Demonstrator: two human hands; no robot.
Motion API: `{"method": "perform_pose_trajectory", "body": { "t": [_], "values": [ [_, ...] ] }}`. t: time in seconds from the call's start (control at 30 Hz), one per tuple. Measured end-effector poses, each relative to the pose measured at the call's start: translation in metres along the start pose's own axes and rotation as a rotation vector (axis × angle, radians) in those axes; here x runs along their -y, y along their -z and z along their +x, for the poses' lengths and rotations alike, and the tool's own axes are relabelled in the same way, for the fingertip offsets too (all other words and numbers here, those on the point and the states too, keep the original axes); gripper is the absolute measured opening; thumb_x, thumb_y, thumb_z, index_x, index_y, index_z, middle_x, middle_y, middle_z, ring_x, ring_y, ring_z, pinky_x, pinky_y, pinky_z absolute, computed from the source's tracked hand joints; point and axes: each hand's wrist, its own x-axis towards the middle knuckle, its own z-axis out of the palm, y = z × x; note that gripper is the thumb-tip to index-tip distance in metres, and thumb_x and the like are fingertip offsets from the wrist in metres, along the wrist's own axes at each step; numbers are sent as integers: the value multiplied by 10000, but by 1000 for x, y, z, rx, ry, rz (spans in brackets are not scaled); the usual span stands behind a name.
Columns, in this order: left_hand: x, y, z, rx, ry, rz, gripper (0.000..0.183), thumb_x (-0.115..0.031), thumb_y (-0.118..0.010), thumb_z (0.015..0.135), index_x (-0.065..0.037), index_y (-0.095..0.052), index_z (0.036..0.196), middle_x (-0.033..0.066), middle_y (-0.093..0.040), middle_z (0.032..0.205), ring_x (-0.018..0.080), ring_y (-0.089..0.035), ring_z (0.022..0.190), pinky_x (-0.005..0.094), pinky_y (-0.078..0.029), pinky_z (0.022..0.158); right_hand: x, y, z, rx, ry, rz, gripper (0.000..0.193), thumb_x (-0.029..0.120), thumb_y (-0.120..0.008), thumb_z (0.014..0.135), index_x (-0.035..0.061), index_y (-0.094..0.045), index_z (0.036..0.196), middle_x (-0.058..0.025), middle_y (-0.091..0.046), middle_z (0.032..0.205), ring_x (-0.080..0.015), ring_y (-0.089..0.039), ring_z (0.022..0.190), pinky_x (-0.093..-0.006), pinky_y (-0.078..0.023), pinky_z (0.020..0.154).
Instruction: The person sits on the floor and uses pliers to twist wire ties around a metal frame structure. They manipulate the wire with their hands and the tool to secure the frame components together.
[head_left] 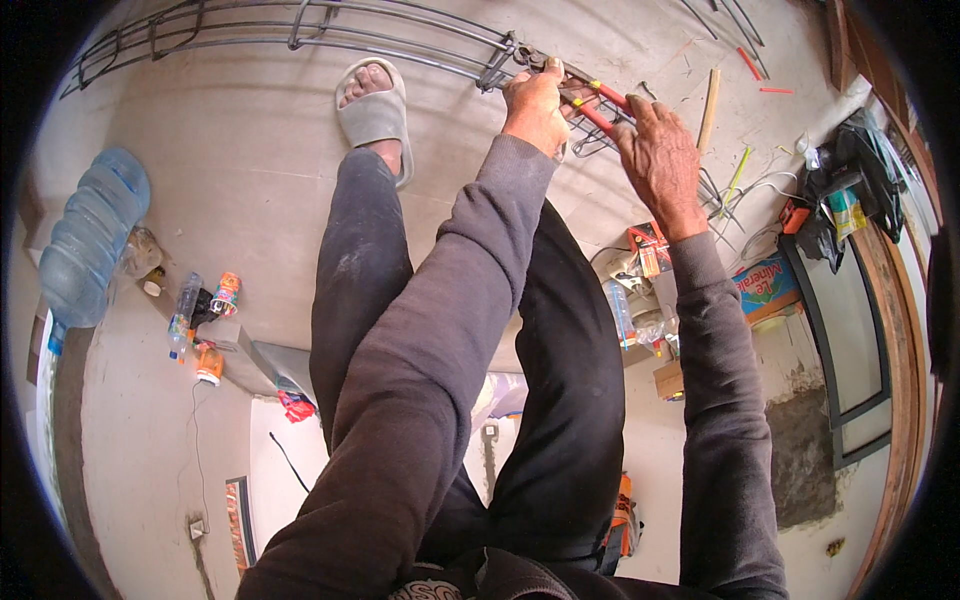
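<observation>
Steel cage (390, 54) lay lengthwise across the floor (230, 210), reaching the left hand (533, 103), the nearer of the two.

From where I stood, its long axis ran off to the person's left, the bars bunched just left of the left hand, whose fingers were mostly out of sight; how firmly they closed, I couldn't tell. The right hand (660, 158), farther right, was wrapped around red-handled pliers (593, 117) that pointed left and away from the body, their tips hidden by the left hand. Pale floor spread beneath; a wooden stick (710, 108) lay beyond the right hand, a grey slipper (374, 122) near the cage, a blue water jug (95, 235) well off left.
</observation>
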Motion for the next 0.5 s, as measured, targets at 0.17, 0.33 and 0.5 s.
{"method": "perform_pose_trajectory", "body": {
  "t": [0.17, 0.33, 0.5],
  "values": [
    [3, 0, 3, -25, -3, 65, 204, -133, -606, 957, 17, -485, 1021, 191, -596, 990, 431, -686, 850, 550, -604, 815, -1, -15, -15, -36, 79, -117, 417, 181, -665, 814, 74, -519, 1190, -115, -542, 978, -290, -561, 915, -436, -452, 775],
    [5, 4, 2, 36, -60, 57, 215, -127, -617, 951, 12, -472, 1028, 190, -574, 1028, 401, -671, 894, 563, -605, 809, -1, -18, -11, -56, 76, -128, 285, 145, -605, 863, 78, -530, 1130, -105, -543, 960, -273, -561, 891, -403, -458, 756],
    [7, 8, 7, 38, -59, 10, 239, -110, -632, 939, 2, -469, 1073, 166, -552, 1023, 363, -656, 910, 566, -599, 827, -3, -21, -9, -30, 79, -146, 245, 136, -577, 883, 76, -536, 1117, -100, -556, 974, -274, -571, 911, -399, -472, 775]
  ]
}}
